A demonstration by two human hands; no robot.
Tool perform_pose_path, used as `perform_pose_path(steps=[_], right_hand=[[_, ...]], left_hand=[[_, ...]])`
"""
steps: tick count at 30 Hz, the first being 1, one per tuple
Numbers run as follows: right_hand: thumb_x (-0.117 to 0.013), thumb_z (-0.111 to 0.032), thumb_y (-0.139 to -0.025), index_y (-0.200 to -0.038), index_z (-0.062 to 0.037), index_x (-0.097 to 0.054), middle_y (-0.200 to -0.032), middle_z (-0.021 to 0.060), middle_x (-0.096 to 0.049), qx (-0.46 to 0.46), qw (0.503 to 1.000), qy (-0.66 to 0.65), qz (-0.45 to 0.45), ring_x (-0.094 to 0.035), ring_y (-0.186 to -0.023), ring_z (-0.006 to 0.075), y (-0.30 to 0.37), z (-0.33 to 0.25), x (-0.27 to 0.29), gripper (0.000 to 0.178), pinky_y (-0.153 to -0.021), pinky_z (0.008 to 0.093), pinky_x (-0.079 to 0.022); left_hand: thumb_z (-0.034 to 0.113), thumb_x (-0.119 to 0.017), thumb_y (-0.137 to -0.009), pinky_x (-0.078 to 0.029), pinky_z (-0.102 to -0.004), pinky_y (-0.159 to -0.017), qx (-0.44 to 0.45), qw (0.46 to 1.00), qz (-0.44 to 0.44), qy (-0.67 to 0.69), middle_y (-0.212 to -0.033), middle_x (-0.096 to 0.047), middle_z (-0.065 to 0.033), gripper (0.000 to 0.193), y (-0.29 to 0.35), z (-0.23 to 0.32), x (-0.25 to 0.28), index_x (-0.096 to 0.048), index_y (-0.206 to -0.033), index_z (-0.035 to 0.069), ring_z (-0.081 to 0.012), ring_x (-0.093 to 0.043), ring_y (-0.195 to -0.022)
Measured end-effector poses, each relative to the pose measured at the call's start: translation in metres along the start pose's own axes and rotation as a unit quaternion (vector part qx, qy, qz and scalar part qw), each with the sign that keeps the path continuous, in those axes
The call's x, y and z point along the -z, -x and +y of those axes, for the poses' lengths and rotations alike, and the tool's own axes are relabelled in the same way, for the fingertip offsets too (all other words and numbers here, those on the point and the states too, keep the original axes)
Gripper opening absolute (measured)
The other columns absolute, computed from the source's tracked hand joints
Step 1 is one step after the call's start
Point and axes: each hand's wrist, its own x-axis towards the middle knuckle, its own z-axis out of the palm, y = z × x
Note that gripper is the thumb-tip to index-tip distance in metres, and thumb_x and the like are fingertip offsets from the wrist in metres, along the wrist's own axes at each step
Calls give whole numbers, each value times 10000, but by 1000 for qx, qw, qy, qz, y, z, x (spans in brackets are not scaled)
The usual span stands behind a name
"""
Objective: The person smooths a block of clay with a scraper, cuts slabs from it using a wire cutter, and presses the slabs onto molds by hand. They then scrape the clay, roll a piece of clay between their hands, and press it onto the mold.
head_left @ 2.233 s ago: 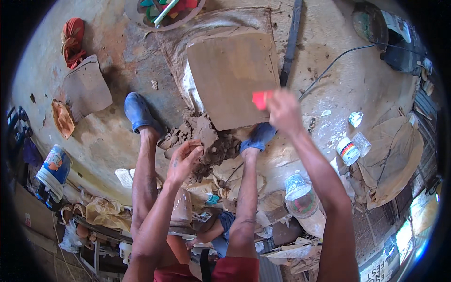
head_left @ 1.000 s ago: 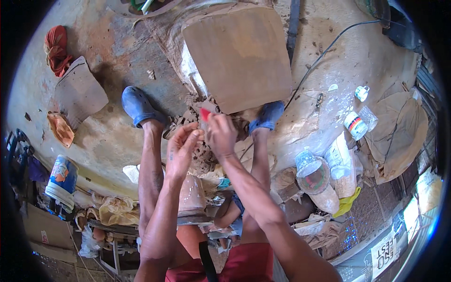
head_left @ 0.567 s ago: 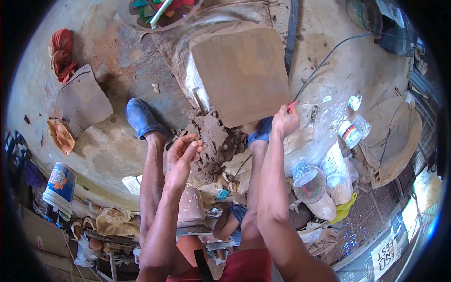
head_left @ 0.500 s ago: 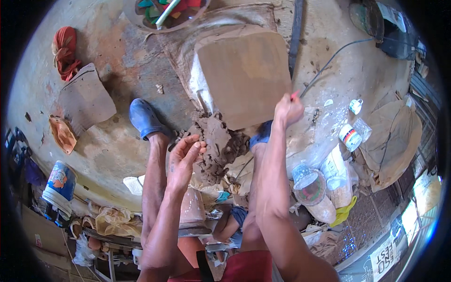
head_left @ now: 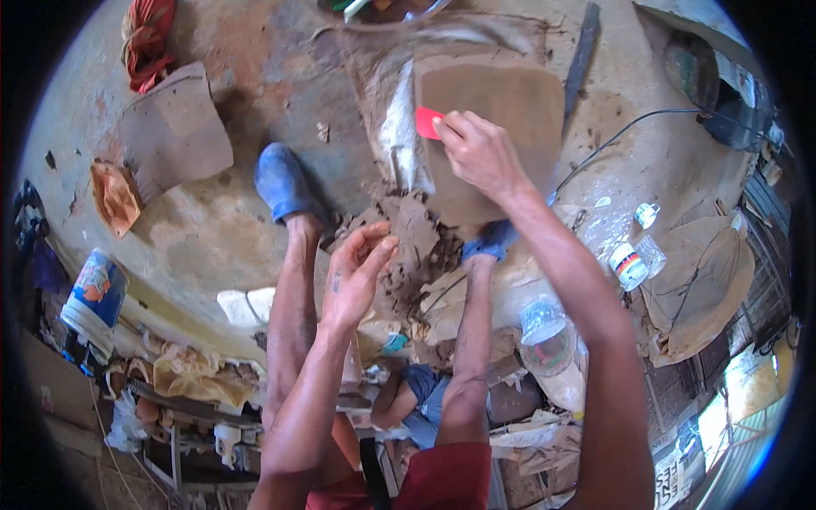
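My right hand (head_left: 483, 155) grips a flat red plastic scraper (head_left: 427, 123) at the left edge of a smooth, flat clay slab (head_left: 518, 106). The slab, brown with rounded corners, lies on a dirty pale sack (head_left: 398, 127) on the floor. Over a lumpy heap of wet clay (head_left: 416, 242), nearer to me, hovers my left hand (head_left: 361, 268). Its fingers are loosely curled and apart from the thumb, with nothing seen between them. The heap sits between my feet, close to the slab's near edge.
My blue clogs (head_left: 285, 183) flank the clay heap. A basin (head_left: 391, 19) stands at the far edge; a dark bar (head_left: 581, 55) lies right of the slab. A cable (head_left: 629, 121), cups (head_left: 627, 265) and a clear tub (head_left: 544, 327) are on the right, a grey sheet (head_left: 174, 127) on the left.
My right hand has swept left across the slab with the red scraper, from its right edge to its left. The left hand stays over the clay heap. The whole view has shifted slightly.
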Motion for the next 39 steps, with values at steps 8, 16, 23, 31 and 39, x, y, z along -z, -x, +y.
perform_pose_path(steps=[8, 16, 23, 31, 39], right_hand=[[-681, -113, -800, -1058, -45, -744, -1037, 42, -673, 85, 970, -32, -224, -638, -948, 202, 139, -45, -6, 274, -786, 350, -564], [-776, -95, -828, -1108, -13, -747, -993, 84, -679, -155, 968, -199, 4, -678, -887, 266, 90, -119, 28, 294, -824, 419, -594], [-773, -265, -944, -1128, -25, -744, -1075, 182, -732, -557, 812, -43, 170, -725, -974, 330, 169, 50, 22, 304, -819, 402, -568], [-768, -348, -920, -1277, -56, -666, -1149, 228, -741, -598, 794, -80, -71, -690, -1118, 440, 243, 192, -81, 472, -942, 525, -543], [-485, -412, -1043, -977, 24, -620, -870, 260, -671, -563, 720, -353, 199, -649, -870, 452, 300, 118, 16, 462, -786, 542, -471]], left_hand=[[175, -637, -1071, -528, -259, -891, 0, 999, -18, 33, -1207, -719, -75, 360, -1, 2, 0, -583, -1382, 3, -123, -688, -1053], [169, -652, -1064, -544, -247, -868, -9, 998, 48, 34, -1163, -736, -79, 328, 3, 10, 2, -622, -1343, 0, -115, -698, -1009], [162, -612, -1082, -554, -277, -826, -15, 997, 73, 11, -1151, -732, -107, 305, -1, -18, 4, -585, -1355, 28, -155, -713, -987], [191, -610, -1083, -538, -305, -891, 8, 994, 27, -103, -1147, -738, -71, 313, -12, -41, -30, -593, -1353, 33, -158, -705, -1022], [106, -642, -1059, -521, -315, -982, -222, 944, -33, -242, -1232, -704, -133, 382, -6, -29, -156, -562, -1399, -49, -177, -664, -1122]])
